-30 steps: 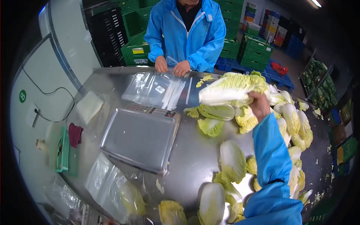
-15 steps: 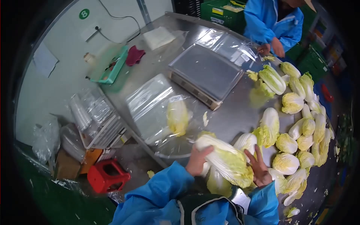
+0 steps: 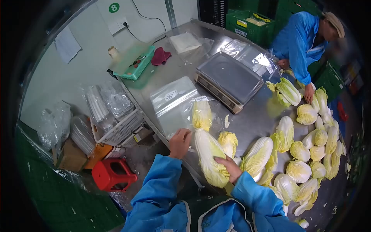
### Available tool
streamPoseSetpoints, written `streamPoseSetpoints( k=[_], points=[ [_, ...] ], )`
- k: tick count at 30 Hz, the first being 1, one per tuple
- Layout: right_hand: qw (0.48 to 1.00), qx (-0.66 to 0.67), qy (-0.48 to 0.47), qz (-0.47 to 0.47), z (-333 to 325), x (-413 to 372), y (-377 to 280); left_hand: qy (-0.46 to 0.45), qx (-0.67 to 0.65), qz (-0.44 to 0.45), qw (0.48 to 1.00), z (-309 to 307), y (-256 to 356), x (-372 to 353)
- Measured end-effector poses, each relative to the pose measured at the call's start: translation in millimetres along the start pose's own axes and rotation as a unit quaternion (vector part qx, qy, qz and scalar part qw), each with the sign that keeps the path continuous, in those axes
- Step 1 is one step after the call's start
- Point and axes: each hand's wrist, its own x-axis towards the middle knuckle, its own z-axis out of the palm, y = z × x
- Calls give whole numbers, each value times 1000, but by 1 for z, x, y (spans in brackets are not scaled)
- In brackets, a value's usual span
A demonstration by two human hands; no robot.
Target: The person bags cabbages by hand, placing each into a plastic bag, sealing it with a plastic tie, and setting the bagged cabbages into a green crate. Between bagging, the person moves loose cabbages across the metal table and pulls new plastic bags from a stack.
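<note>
A large Chinese cabbage [image 3: 208, 156] is gripped by my right hand [image 3: 231, 168] at its lower right side, tilted over the table's front edge. Its upper end meets a second, smaller cabbage [image 3: 201, 116], which lies in or under clear film with a label. My left hand [image 3: 179, 143] is closed at the edge of that clear plastic bag [image 3: 187, 110], left of the large cabbage; its fingertips are partly hidden. Just right of the held cabbage sits a yellowish cabbage [image 3: 228, 143], and a bigger one [image 3: 257, 156] lies beyond my right hand.
A scale [image 3: 230, 77] stands mid-table, beside a stack of flat bags [image 3: 174, 96]. Several cabbages [image 3: 299, 172] are heaped at right. A co-worker in a blue jacket [image 3: 299, 42] reaches among them. A green tray [image 3: 135, 69] lies at back left; a red stool [image 3: 112, 174] is on the floor.
My left hand has let go of the large cabbage and moved left to the bag's edge. My right hand has taken hold of the cabbage, now more upright. The co-worker has reached toward the heap.
</note>
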Motion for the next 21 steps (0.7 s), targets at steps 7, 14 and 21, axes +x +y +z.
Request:
streamPoseSetpoints(
  k=[7, 14, 21],
  points=[
    [991, -67, -7, -115, 21, 135, -19, 15, -83, 96, 992, 0, 7, -7],
    [899, -299, 54, -316, 50, 137, -4, 50, -154, -3, 987, -3, -4, 1],
    [773, -532, 120, -325, 61, 158, 1, -13, -172, 34, 984, -10, -12, -21]
  ],
)
